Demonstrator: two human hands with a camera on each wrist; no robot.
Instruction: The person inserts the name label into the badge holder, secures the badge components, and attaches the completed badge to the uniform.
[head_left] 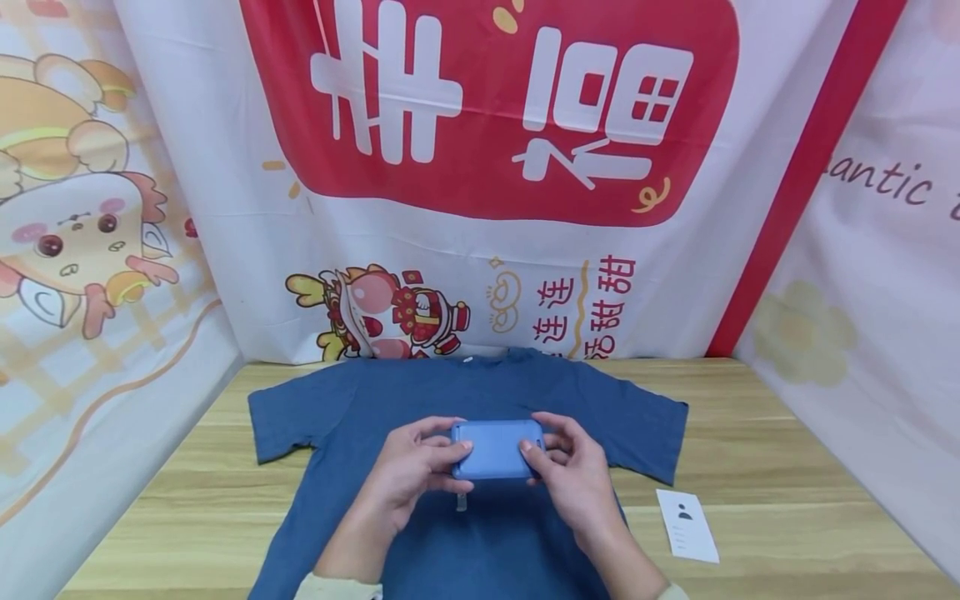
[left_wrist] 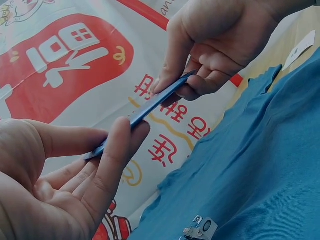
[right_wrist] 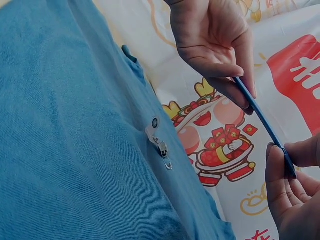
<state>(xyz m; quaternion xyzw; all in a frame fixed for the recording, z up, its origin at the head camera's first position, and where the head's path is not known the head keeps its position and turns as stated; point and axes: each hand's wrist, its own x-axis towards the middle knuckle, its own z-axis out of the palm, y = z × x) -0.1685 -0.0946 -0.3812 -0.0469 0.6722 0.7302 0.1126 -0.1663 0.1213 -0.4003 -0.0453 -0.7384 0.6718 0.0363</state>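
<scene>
1. The blue case (head_left: 497,454) is at the lower centre of the head view, above the shirt (head_left: 495,546).
2. The left hand (head_left: 408,467) pinches its left end and the right hand (head_left: 577,471) its right end, thumbs on the face.
3. Light, equal pressure from both thumbs should keep it level; squeezing harder on one end could tilt it.
4. The case looks like smooth plastic, round-cornered, and thin edge-on in the wrist views.
5. The shirt is soft, finely ribbed, slightly rumpled cloth.
6. Against it shows a shiny metal clip (right_wrist: 163,149); whether they touch, I cannot tell.
</scene>
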